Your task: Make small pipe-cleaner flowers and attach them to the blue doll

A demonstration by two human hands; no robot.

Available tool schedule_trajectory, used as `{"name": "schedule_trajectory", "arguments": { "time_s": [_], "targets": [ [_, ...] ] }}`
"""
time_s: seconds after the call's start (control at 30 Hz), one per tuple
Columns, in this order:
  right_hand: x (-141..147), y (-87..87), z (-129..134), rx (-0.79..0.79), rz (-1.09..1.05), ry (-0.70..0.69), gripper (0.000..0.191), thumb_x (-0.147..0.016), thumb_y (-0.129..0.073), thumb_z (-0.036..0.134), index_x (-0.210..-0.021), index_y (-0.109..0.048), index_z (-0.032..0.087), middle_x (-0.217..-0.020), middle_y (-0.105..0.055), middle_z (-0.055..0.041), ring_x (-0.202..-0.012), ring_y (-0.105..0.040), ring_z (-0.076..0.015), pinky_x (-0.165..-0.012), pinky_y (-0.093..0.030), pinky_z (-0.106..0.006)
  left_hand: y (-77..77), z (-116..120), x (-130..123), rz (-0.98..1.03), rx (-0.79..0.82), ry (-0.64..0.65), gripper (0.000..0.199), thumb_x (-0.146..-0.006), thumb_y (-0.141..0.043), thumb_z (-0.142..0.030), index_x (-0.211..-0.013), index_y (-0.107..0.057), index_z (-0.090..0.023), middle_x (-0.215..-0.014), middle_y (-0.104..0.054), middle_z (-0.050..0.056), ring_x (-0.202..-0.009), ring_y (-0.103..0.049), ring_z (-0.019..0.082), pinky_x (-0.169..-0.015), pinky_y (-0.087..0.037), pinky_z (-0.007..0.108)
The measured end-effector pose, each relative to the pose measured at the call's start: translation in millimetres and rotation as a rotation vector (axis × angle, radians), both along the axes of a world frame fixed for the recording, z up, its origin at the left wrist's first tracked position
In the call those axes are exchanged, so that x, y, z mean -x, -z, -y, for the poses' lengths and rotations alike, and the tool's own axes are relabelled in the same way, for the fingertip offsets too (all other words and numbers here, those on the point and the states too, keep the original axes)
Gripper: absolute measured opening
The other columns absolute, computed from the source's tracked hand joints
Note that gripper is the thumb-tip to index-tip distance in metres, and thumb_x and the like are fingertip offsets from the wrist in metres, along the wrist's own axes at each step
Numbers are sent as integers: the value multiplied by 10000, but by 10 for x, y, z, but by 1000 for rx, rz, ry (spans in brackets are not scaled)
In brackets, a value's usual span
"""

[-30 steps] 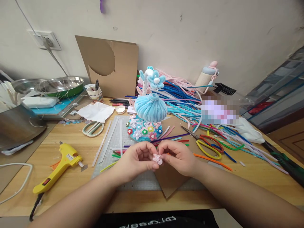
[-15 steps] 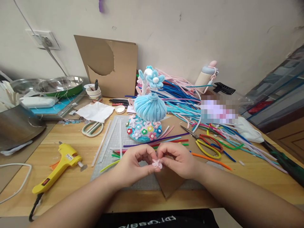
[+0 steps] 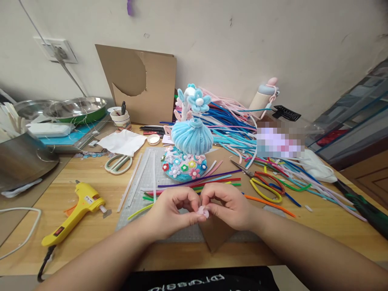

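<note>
A small pale pink pipe-cleaner flower (image 3: 203, 211) is pinched between both hands, low in the middle of the view. My left hand (image 3: 174, 208) grips its left side between thumb and fingertips. From the right, my right hand (image 3: 228, 205) pinches it in the same way, and the fingers partly cover it. Just beyond the hands stands a fuzzy blue lamp-like craft (image 3: 192, 136). A blue flower with a white centre hangs from its curved white stem. Its round blue base (image 3: 182, 175) carries several small coloured flowers.
A yellow glue gun (image 3: 80, 210) lies at left, green-handled scissors (image 3: 119, 164) behind it. Yellow-and-orange-handled scissors (image 3: 266, 190) lie at right. Coloured pipe cleaners (image 3: 230, 139) are heaped behind. A grey cutting mat (image 3: 130, 220) and a cardboard piece (image 3: 214, 238) lie under the hands.
The pink flower has turned slightly between the fingertips and shows a rounder side. Both hands stay almost in place; nothing else has moved.
</note>
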State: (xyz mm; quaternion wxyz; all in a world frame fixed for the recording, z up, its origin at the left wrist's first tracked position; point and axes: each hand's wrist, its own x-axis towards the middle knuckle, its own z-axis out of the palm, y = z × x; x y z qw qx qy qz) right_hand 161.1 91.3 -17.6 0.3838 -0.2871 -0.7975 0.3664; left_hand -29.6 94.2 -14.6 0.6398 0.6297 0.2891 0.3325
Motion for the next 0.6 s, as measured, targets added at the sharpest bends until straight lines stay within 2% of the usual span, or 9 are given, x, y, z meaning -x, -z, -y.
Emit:
{"name": "schedule_trajectory", "arguments": {
  "time_s": [0.23, 0.4, 0.6],
  "targets": [
    [-8, 20, -18, -74, -21, 35, 93, -864, -553, 215, -784, -570, 171, -705, -591, -14, -627, -542, -110, -585, -439, -204, 27, 9, 6, 38, 17, -6, 208, -711, -720, -176, -831, -552, -154, -750, -607, 0, -681, -572, 91, -681, -480, 218],
    [-1, 46, -14, -75, -1, 50, 74, -861, -551, 197, -792, -566, 175, -708, -590, -11, -625, -534, -107, -583, -429, -203, 32, 17, 15, -21, -62, -11, 166, -733, -695, -191, -803, -555, -135, -764, -606, 19, -693, -577, 103, -683, -488, 230],
    [-4, 37, -1, -60, 35, -2, 80, -863, -547, 202, -790, -565, 178, -709, -585, -16, -635, -531, -113, -598, -423, -218, 39, 12, 11, -19, -129, 26, 144, -738, -678, -169, -754, -542, -124, -727, -590, 11, -657, -563, 89, -646, -481, 213]
  ]
}}
